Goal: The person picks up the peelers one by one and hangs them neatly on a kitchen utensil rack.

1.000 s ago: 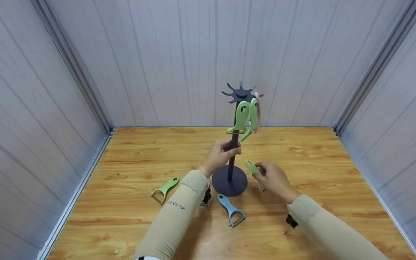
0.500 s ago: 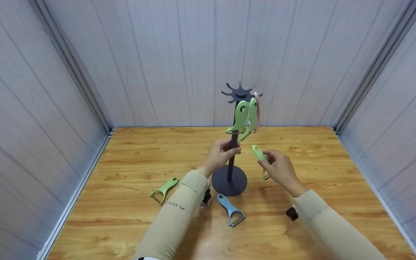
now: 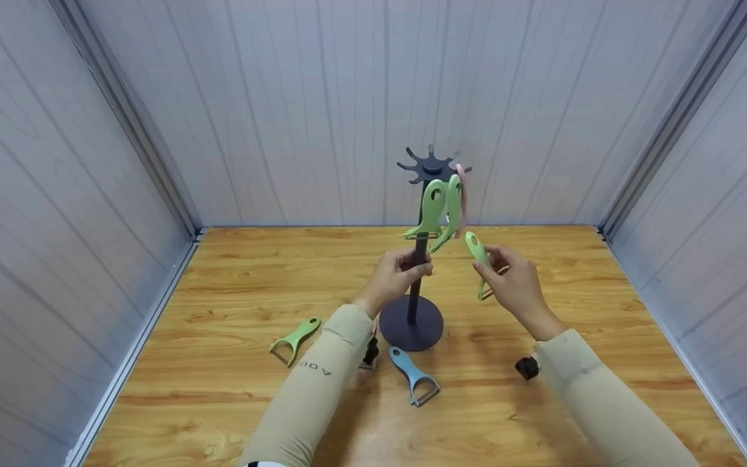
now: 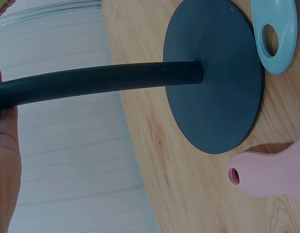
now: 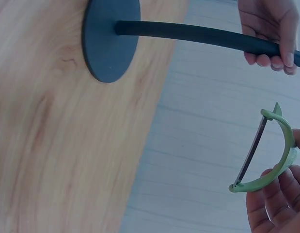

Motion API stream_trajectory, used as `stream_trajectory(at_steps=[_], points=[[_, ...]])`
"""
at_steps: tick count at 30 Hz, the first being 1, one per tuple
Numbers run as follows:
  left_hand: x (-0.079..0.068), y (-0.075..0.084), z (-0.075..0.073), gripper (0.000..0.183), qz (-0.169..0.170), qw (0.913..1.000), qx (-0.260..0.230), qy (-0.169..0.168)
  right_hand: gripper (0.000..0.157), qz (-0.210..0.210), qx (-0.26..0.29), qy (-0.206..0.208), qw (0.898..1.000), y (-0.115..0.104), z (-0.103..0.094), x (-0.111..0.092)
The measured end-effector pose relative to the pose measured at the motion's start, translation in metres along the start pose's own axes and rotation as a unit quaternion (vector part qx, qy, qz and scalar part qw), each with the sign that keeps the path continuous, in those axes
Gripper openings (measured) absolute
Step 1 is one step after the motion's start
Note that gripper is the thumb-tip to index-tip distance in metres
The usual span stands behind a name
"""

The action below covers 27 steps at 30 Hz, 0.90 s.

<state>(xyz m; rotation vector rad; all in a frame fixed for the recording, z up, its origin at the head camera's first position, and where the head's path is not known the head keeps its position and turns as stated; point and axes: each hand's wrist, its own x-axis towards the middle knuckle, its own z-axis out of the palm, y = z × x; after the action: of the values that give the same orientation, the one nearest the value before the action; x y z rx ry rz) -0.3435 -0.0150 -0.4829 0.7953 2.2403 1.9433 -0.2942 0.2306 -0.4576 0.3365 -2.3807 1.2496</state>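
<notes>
My left hand [image 3: 394, 279] grips the post of a dark stand [image 3: 415, 298] with a round base and a ring of hooks on top. Between thumb and fingers, my right hand [image 3: 515, 285] holds a green peeler [image 3: 476, 250] by its handle, right of the stand and below hook height. In the right wrist view the blade end of this peeler [image 5: 266, 160] points away from the fingers. Two green peelers [image 3: 434, 204] and a pink peeler [image 3: 462, 194] hang from hooks on the front right side of the stand.
A blue peeler [image 3: 414, 376] lies on the wooden table [image 3: 231, 285] before the base. Another green peeler [image 3: 297, 340] lies to the left. A pink peeler [image 4: 271, 172] lies by the base, mostly hidden under the left forearm in the head view. Pale walls [image 3: 283, 117] enclose the table.
My right hand has lifted the green peeler up from low beside the base, moving slightly right. The left hand keeps its grip on the post, and the hanging peelers stay put.
</notes>
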Motion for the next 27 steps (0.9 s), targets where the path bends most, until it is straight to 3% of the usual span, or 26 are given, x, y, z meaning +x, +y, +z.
stream_trajectory(at_steps=[10, 27], points=[[-0.001, 0.001, 0.001, 0.015, -0.002, 1.0, -0.001, 0.008, 0.036, -0.001, 0.016, 0.018, 1.0, -0.017, -0.014, 0.016], [-0.001, -0.002, -0.001, 0.011, 0.003, 1.0, -0.006, 0.004, 0.035, -0.039, 0.026, 0.043, 0.998, -0.046, -0.037, 0.042]])
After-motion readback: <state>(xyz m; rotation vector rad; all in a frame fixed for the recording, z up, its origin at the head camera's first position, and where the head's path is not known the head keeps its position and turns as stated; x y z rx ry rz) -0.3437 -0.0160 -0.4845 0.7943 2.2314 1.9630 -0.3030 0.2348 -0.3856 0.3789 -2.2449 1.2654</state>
